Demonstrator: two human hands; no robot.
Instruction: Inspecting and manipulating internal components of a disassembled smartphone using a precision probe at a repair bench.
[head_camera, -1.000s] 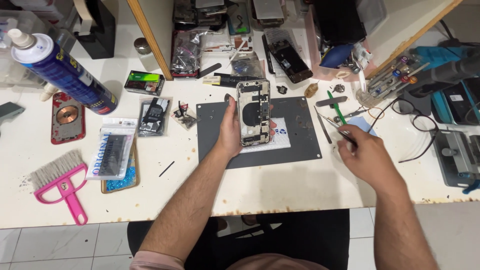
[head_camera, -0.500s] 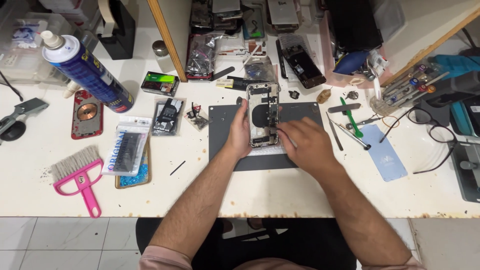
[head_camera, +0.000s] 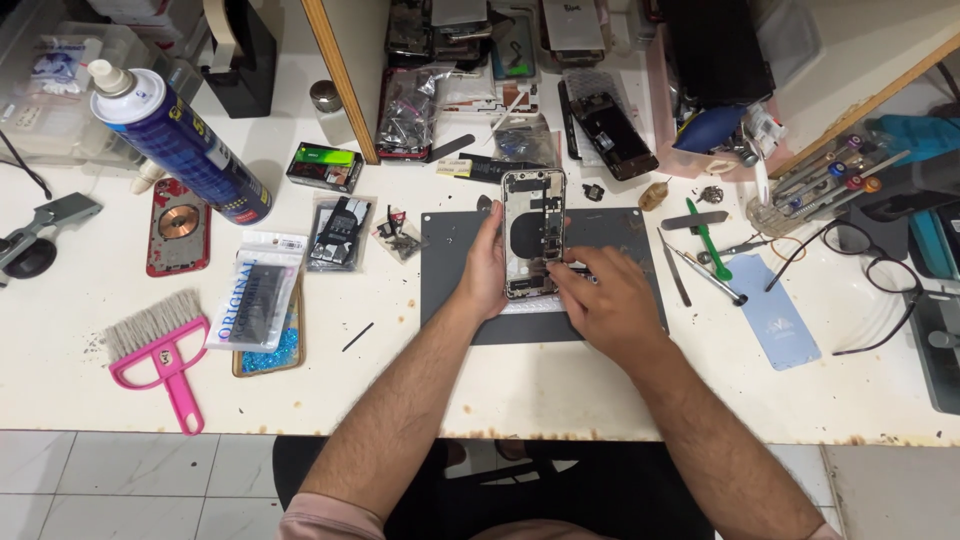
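Observation:
An opened phone body (head_camera: 533, 222) with its insides showing lies on a dark grey work mat (head_camera: 452, 250) in the middle of the white table. My left hand (head_camera: 485, 268) grips the phone's left edge and steadies it. My right hand (head_camera: 603, 298) rests on the phone's lower right corner, fingers pinched together over the lower parts. Whether a small tool or part sits between those fingers is hidden.
A green-handled tool (head_camera: 709, 252), tweezers (head_camera: 705, 275) and a pale blue card (head_camera: 772, 310) lie right of the mat. A blue spray can (head_camera: 178, 142), a red phone back (head_camera: 178, 226), packaged parts (head_camera: 257, 303) and a pink brush (head_camera: 160, 351) sit left. Glasses (head_camera: 868, 262) at far right.
My right hand came from the tools at the right of the mat back onto the phone's lower right corner. The left hand stayed on the phone's left edge.

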